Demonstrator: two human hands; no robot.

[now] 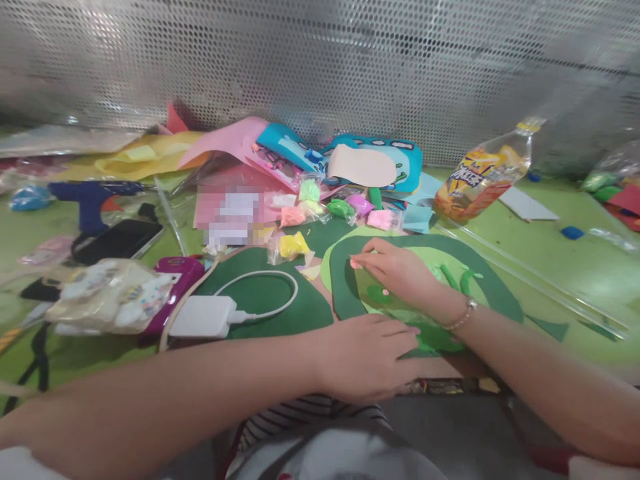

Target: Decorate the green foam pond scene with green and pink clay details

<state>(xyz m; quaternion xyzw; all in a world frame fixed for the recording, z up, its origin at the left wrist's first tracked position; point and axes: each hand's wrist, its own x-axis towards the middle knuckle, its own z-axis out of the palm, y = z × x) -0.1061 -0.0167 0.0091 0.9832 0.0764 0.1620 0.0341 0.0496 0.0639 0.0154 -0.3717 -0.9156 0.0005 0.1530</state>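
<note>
My right hand [400,273], with a bracelet at the wrist, reaches over a layered green paper piece [500,293]. Its fingertips pinch a small pink-orange bit [355,263] near the upper left of the dark green border. My left hand [370,357] lies palm down across the lower left edge of the same piece, fingers spread a little and pointing right. Between the hands a tiny pink dot [385,292] sits on the light green. Thin green clay strips [467,280] lie right of my right hand's wrist.
Small bags of coloured clay [294,245] lie behind the green sheets. A white charger [203,317] with a looped cable, a phone [120,240] and a blue glue gun [93,200] are on the left. A yellow-labelled bottle [483,175] leans at the back right.
</note>
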